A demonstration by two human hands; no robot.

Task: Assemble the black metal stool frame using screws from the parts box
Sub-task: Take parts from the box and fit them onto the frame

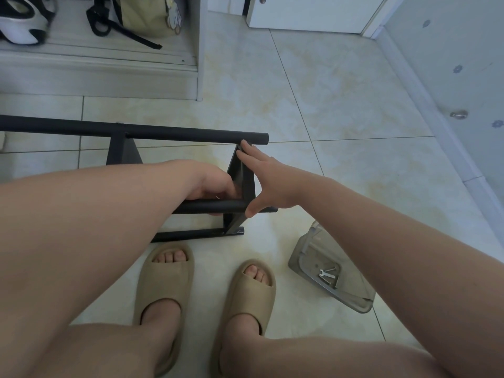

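The black metal stool frame lies on its side on the tiled floor in front of my feet, two round tubes running left to right with a flat cross plate between them. My left hand reaches inside the frame beside that plate, fingers curled just above the nearer tube; something small and thin shows at its fingertips, too small to identify. My right hand lies flat against the plate's outer side, fingers straight up along it and thumb down at the nearer tube. The clear plastic parts box sits on the floor to the right, with a small wrench and screws inside.
My two feet in beige slippers stand just below the frame. A low cabinet shelf with shoes and a bag is at the upper left. A white door stands at the top, and a wall with a door stopper runs along the right.
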